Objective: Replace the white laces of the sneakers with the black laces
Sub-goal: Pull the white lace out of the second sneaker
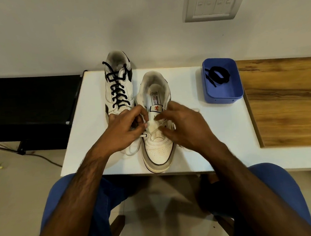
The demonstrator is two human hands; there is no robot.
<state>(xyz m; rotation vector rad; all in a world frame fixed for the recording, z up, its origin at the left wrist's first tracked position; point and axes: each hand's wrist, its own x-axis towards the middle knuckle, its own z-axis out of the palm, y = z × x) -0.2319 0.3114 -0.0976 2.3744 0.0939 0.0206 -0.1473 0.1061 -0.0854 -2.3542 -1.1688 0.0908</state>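
White laces are coming out of the nearer sneaker, which sits at the centre of the white table with its toe toward the person. The left hand has its fingers curled in at the eyelets on the sneaker's nine o'clock side and looks to be pinching the lace there, though the exact pinch is hidden. The right hand hovers over the three o'clock side with fingers spread and bent; I cannot tell whether it grips any lace. Loose white loops trail onto the table at seven o'clock from the shoe, and only the lowest eyelets look threaded, so the unlacing seems nearly done.

At eleven o'clock, touching or just beside it, the second sneaker already carries black laces up its full length. At two o'clock, well apart, a blue tray holds the remaining coiled black lace. By my judgement roughly half the job is finished: pulling the last white lace free and threading the black one remain.
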